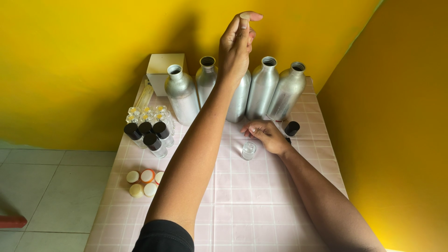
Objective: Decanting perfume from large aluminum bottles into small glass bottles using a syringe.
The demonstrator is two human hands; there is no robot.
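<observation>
A small table [261, 205] topped with pale pink tiles stands in a corner of bright yellow walls [70, 56]; the floor to its left is grey-white tile.

Along the far edge stand five silver metal bottles [182, 93], all upright with open necks, and a cream box [161, 70] sits at the far left corner. Near the left edge is a cluster of small glass vials [149, 128], some with black caps, and closer in a group of round cream caps [142, 183]. A black cap [292, 128] lies near the right edge.

The left hand [238, 46] is raised above the bottles, thumb and fingertips pinched shut on a dropper [244, 18]; its long axis runs vertically, bulb end up, its lower part hidden behind the fingers.

The right hand [263, 133] rests on the table about mid-width, fingers loosely curled, touching the top of a small clear vial [248, 150]. The vial stands upright, mouth upward, just below the fingertips; whether the fingers actually clasp it I cannot tell.
</observation>
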